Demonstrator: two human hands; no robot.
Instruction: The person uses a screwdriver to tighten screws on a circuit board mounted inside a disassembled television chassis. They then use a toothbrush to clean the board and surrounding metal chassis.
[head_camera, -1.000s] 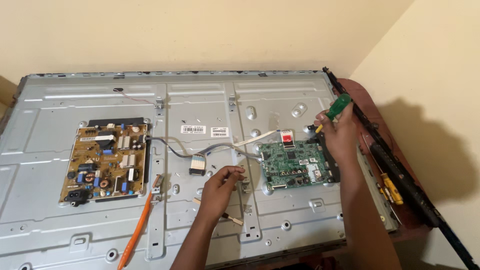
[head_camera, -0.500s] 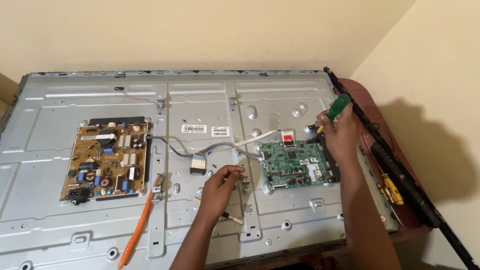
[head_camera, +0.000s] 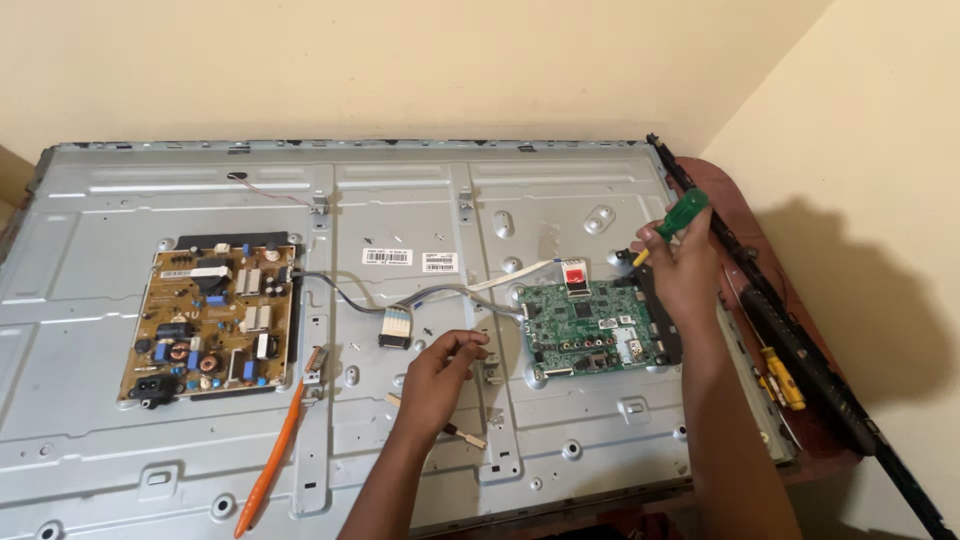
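Nearest, the left hand (head_camera: 440, 375) rests on the metal back panel (head_camera: 400, 200), fingers loosely curled with nothing clearly in them; a slip could snag the flat ribbon cable (head_camera: 395, 327) just beside it. Farther right, the right hand (head_camera: 685, 270) grips the green-handled screwdriver (head_camera: 680, 218) at the green circuit board (head_camera: 590, 325)'s upper right corner; a skidding tip might gouge the board.

Plain cream walls (head_camera: 420, 60) meet in a corner behind a reddish-brown table (head_camera: 712, 185).
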